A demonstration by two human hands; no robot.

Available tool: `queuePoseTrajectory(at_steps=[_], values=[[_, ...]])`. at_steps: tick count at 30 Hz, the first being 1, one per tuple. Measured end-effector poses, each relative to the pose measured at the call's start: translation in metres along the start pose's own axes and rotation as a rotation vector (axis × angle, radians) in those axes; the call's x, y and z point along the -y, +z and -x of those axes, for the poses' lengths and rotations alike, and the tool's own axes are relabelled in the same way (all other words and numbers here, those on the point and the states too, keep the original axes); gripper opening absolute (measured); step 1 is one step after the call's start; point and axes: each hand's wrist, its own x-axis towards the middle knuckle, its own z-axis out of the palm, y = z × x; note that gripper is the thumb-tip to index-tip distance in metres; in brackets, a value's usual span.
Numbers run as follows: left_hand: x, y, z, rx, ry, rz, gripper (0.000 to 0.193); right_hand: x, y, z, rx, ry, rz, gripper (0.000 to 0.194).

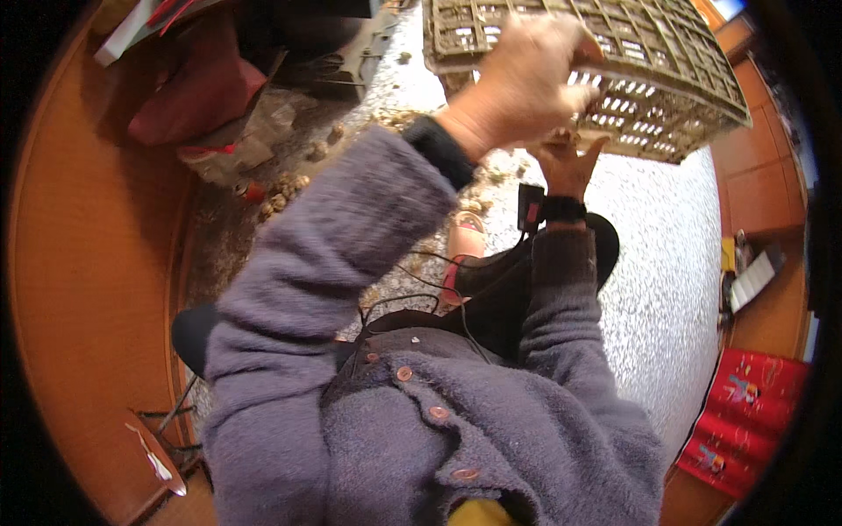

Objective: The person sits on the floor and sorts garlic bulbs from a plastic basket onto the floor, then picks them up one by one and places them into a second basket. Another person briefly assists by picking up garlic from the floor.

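Observation:
A dirty brownish plastic crate (658,85) with slotted, latticed walls stands before me at the upper right. My left hand (533,79), blurred, is at the crate's near edge. Its thumb and fingers are spread on either side of that edge; whether they grip it is unclear. Just below it, my right hand (566,164) is near the crate's lower edge with its thumb sticking out. Its fingers are partly hidden, so I cannot tell whether they hold anything. A black strap (564,209) circles the right wrist, and a small black box (530,206) on a cable hangs beside it.
Small round brownish pieces (283,191) litter the speckled floor (658,263), near an orange can-like object (251,192). A dark red bag (210,98) lies at the left by a wooden panel (85,197). Right stands wooden furniture (756,164) and a red printed cloth (743,421). My sandalled foot (466,243) is below.

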Motion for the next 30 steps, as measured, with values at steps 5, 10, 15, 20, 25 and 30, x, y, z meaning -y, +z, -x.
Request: queuePoseTrajectory(at_steps=[5,10,15,20,25,30], values=[[0.005,-0.093,0.01,0.018,0.059,0.138,0.026,0.068,0.03,-0.037,-0.063,-0.227,0.331,0.086],[0.049,-0.171,0.084,0.064,-0.466,-0.04,0.031,0.128,0.01,-0.075,-0.162,-0.529,0.683,0.083],[0.094,-0.212,0.139,0.037,-0.972,-0.175,0.024,0.177,-0.083,-0.092,-0.438,-0.236,0.165,0.077],[0.111,-0.236,0.203,-0.062,-1.187,-0.186,0.026,0.179,-0.189,-0.055,-0.913,-0.253,0.119,0.086],[0.11,-0.237,0.22,-0.135,-1.293,-0.143,0.027,0.228,-0.206,-0.045,-0.835,-0.486,0.256,0.092],[0.116,-0.221,0.214,-0.165,-1.312,-0.079,0.024,0.307,-0.182,-0.06,-1.073,-0.724,0.465,0.1]])
